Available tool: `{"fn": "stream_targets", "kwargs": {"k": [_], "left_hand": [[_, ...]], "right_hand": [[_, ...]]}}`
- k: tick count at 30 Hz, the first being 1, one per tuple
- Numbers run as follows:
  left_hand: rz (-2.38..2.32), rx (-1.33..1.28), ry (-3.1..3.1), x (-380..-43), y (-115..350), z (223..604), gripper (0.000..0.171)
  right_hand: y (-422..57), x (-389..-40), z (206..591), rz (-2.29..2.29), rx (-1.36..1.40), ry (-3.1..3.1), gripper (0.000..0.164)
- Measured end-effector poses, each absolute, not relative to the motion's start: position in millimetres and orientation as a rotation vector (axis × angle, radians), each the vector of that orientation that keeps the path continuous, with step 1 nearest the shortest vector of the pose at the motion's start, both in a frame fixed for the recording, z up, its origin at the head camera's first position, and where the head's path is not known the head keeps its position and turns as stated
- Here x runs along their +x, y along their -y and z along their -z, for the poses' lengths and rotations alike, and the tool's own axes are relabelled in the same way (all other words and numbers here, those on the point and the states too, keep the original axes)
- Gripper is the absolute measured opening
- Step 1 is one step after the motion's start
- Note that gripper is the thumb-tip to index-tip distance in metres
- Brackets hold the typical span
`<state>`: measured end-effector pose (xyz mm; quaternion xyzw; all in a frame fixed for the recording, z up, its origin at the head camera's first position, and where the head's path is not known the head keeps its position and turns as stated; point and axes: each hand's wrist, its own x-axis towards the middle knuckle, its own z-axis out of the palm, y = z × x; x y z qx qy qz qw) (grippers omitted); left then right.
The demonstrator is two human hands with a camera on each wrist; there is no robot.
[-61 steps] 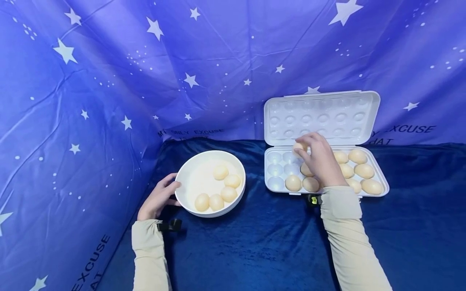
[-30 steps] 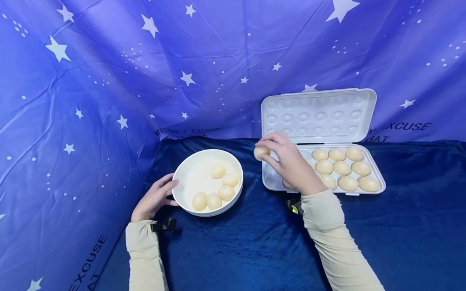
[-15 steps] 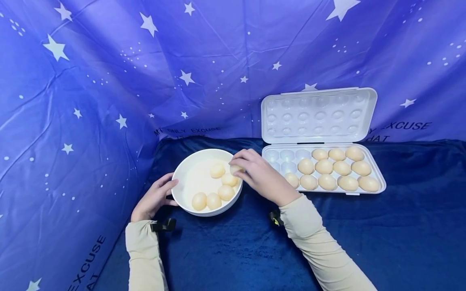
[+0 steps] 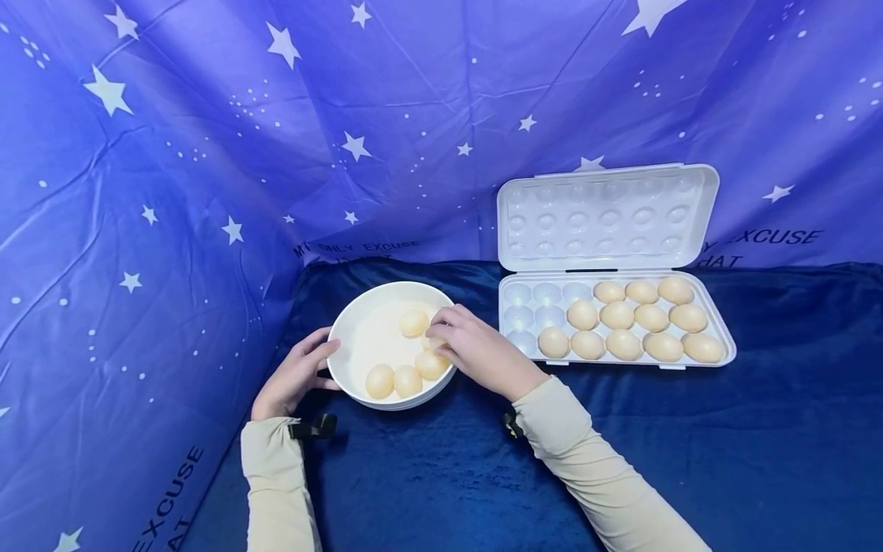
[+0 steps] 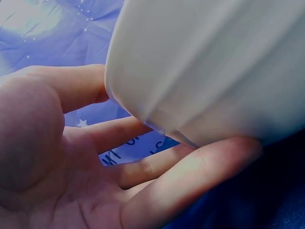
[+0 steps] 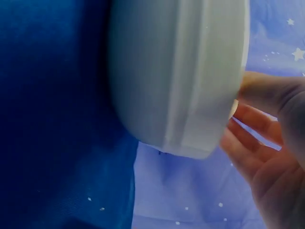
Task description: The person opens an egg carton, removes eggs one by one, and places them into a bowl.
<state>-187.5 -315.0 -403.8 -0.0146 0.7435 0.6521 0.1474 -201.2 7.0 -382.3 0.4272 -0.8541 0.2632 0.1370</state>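
Observation:
A white bowl [image 4: 366, 337] sits on the dark blue cloth with several light brown eggs [image 4: 407, 381] inside. My left hand [image 4: 297, 376] holds its left side, thumb at the rim; in the left wrist view the other fingers [image 5: 190, 186] rest against the underside of the bowl [image 5: 190, 71]. At the right rim, my right hand [image 4: 483, 349] reaches into the bowl with bent fingers, pinching an egg. Only a sliver of egg [image 6: 233, 109] shows between thumb and fingers in the right wrist view; the bowl wall [image 6: 190, 86] hides the rest.
Right of the bowl, a white egg carton [image 4: 510, 360] stands with its lid [image 4: 607, 218] raised against the backdrop. Eggs [image 4: 624, 345] fill most of its cups; several at the left hold none. A blue star-printed curtain [image 4: 414, 92] closes the back and left side.
My right hand has lifted an egg from the back row of the carton, carried it left and lowered it inside the bowl's right rim. The left hand has stayed on the bowl.

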Motion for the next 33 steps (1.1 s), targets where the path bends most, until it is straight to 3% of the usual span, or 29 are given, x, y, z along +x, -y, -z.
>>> {"fn": "stream_targets", "kwargs": {"k": [9,25,33], "left_hand": [[-1.879,-0.043,-2.134,-187.9,314.1,404.1,0.052],[-1.877,-0.060,-2.144,-187.1,312.8,404.3,0.050],[-1.881,-0.058,-2.140,-187.8,313.1,403.1,0.051]], "right_hand": [[-4.7,-201.2,388.6,-0.659,1.206,2.544,0.009],[-9.1,-199.6,382.3,-0.673,1.238,2.547,0.012],[-39.1,-204.7,362.0,-0.757,1.087,2.577,0.018]]}}
